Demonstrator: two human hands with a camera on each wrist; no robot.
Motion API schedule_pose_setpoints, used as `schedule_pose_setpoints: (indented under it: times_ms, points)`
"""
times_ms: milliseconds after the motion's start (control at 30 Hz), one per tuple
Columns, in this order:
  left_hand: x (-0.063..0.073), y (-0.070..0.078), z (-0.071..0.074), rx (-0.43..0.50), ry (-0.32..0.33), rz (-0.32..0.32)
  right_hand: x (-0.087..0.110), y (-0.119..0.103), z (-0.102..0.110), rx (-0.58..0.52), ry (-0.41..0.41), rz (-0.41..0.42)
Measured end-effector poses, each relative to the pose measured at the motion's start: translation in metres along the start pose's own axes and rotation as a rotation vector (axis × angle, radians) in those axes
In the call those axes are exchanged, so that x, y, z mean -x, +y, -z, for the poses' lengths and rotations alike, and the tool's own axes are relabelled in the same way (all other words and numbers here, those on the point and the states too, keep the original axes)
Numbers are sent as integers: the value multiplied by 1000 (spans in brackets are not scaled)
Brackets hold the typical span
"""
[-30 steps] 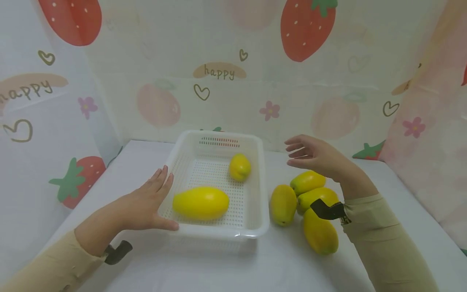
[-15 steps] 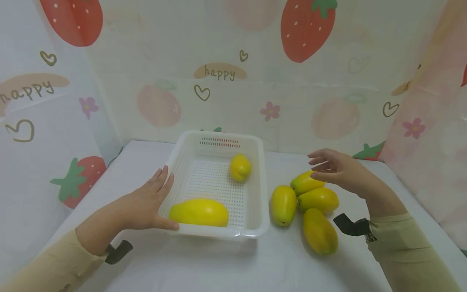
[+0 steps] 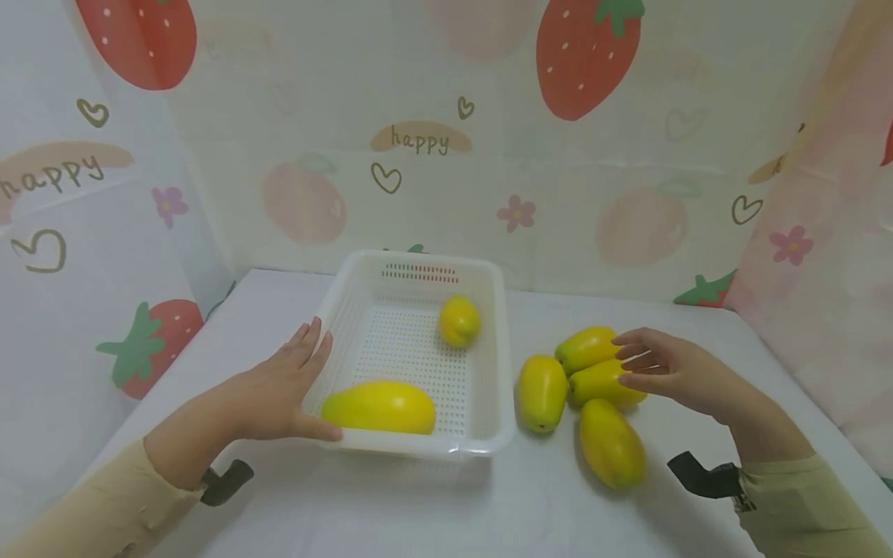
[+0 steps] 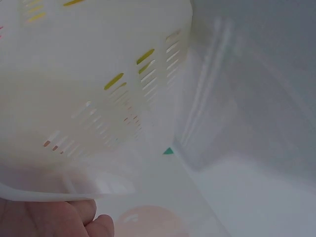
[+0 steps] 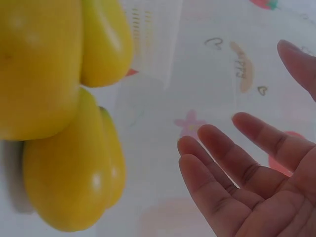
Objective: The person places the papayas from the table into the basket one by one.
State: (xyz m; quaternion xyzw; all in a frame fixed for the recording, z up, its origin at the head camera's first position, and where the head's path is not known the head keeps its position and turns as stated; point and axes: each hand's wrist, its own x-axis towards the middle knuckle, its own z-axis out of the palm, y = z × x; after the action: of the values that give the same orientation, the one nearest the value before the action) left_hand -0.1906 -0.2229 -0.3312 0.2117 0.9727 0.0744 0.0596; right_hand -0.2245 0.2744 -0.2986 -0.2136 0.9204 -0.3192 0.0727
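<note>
A white perforated plastic basket (image 3: 481,443) holds two yellow papayas: a large one (image 3: 380,407) lies along the front wall, and another (image 3: 460,321) sits towards the back right. At the basket's left front corner rests my left hand (image 3: 275,391), its fingers extended along the left rim and its thumb on the front rim. In the left wrist view, fingertips (image 4: 101,226) show beside the basket's rim. My right hand (image 3: 687,372) holds nothing. Its fingers are loosely bent in the air, just right of a group of several papayas (image 5: 69,173) outside the basket.
The loose papayas lie on the white tabletop (image 3: 558,504), right of the basket; the leftmost papaya (image 3: 542,393) is close to its right wall. A printed cloth (image 3: 446,194) with strawberries and hearts hangs behind the table and along both sides.
My right hand has moved right and nearer, away from the basket. The large papaya in the basket has shifted towards the front wall. My left hand stays in place.
</note>
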Motion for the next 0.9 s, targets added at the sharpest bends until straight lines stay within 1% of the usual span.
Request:
schedule_pose_setpoints:
  times_ms: [167, 300, 533, 667, 800, 900]
  points:
    - [1, 0, 1, 0, 11, -17, 8, 9, -8, -40, -33, -26]
    - [1, 0, 1, 12, 7, -23, 14, 14, -16, -61, -59, -49]
    - [2, 0, 3, 18, 7, -31, 20, 22, -28, -72, -112, -61]
    - [2, 1, 4, 29, 3, -29, 22, 25, -34, -64, -120, -66]
    - [2, 1, 4, 31, -2, -22, 22, 28, -38, -52, -126, -104]
    - [2, 1, 3, 31, -4, -21, 21, 29, -42, -43, -151, -142]
